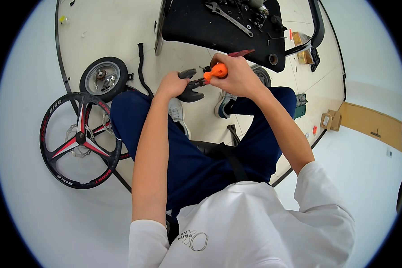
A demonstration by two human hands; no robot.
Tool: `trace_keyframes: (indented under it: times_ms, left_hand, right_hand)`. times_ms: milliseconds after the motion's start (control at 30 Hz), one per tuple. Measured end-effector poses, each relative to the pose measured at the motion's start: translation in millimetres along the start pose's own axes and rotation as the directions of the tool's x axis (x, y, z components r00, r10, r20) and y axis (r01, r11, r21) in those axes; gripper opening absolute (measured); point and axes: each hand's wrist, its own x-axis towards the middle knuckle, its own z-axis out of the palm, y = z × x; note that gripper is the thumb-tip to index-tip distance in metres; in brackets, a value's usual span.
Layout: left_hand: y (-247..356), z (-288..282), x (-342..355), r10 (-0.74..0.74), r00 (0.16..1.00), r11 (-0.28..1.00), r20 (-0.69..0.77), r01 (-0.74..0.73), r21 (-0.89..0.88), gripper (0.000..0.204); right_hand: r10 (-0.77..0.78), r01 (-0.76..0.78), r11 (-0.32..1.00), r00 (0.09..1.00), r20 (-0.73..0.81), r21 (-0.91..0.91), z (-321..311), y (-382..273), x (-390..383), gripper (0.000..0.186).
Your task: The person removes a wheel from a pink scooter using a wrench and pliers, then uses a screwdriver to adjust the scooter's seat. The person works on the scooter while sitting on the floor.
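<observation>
My left hand (170,85) is closed on a dark, two-lobed piece (191,95); its kind is not plain from here. My right hand (238,75) grips a tool with a bright orange part (217,71) and a red end (242,52) sticking out past the knuckles. That tool's dark metal tip meets the dark piece between its lobes, close to my left thumb. Both hands are held out over the floor between my knees, just short of a black chair seat (201,33). My fingers hide much of the tool's grip.
An adjustable wrench (230,18), loose bolts and a ring-shaped part (273,59) lie on the seat. At left are a small tyred wheel (103,79), a three-spoke wheel (80,138) and a bent black bar (143,69). A cardboard box (331,120) stands at right.
</observation>
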Motion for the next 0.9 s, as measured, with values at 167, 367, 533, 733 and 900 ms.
trace_keyframes:
  times_ms: [167, 367, 533, 733, 900]
  left_hand:
    - [-4, 0, 1, 0.006, 1.000, 1.000, -0.004, -0.006, -0.006, 0.039]
    - [10, -9, -5, -0.019, 0.998, 0.999, 0.066, 0.022, -0.045, 0.044]
    - [3, -2, -3, 0.010, 1.000, 1.000, -0.002, -0.010, -0.003, 0.041]
    - [6, -1, -2, -0.011, 0.999, 1.000, 0.032, 0.012, -0.013, 0.043]
    - [4, 1, 0, -0.002, 1.000, 1.000, 0.021, 0.001, 0.014, 0.046]
  right_hand:
    - [0.032, -0.032, 0.999, 0.999, 0.025, -0.013, 5, -4, 3, 0.031]
    - [0.057, -0.056, 0.998, 0.998, 0.026, -0.037, 5, -2, 1, 0.034]
    - [0.105, -0.104, 0.994, 0.994, 0.022, -0.022, 3, -4, 0, 0.036]
    - [0.077, -0.077, 0.996, 0.997, -0.006, -0.051, 2, 2, -2, 0.036]
    - [0.151, -0.151, 0.986, 0.988, -0.004, -0.070, 2, -5, -2, 0.036]
